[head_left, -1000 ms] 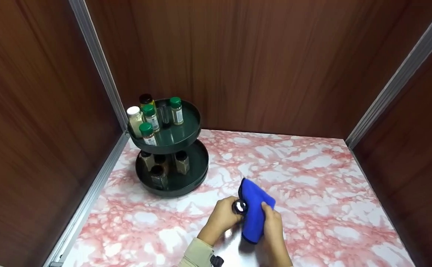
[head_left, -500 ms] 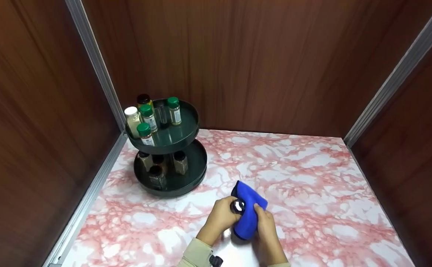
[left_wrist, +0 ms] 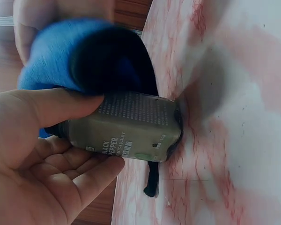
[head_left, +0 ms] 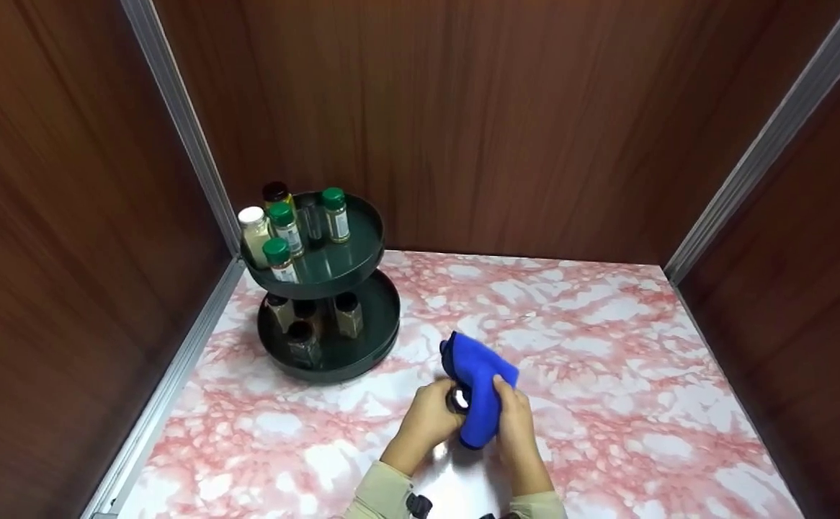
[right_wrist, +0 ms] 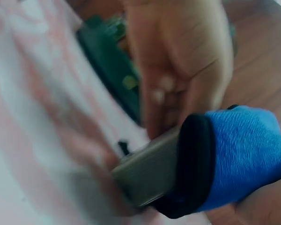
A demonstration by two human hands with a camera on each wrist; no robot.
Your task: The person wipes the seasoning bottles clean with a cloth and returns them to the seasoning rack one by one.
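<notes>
My left hand point(head_left: 429, 417) grips a black pepper jar point(left_wrist: 136, 129), thumb on one side and fingers on the other. In the left wrist view the jar's printed label faces the camera; in the head view mainly its dark, shiny cap point(head_left: 459, 399) shows. A folded blue cloth point(head_left: 485, 382) with black edging lies against the jar's right side. My right hand point(head_left: 514, 418) pinches this cloth, thumb on top, its other fingers mostly hidden behind. From the right wrist view, the cloth covers part of the jar, and a black loop hangs beyond it.
To the left stands a dark green two-tier rack point(head_left: 333, 367). Several green-capped bottles point(head_left: 336, 216) and a white-capped one point(head_left: 254, 234) are on its upper tier, dark-capped jars point(head_left: 349, 316) below. Wood-grain panels point(head_left: 521, 130) enclose the pink marbled tabletop point(head_left: 593, 360).
The blue cloth and my right hand have shifted left, dipped a little, then risen along the jar. The left hand keeps its grip on the jar, almost in place.
</notes>
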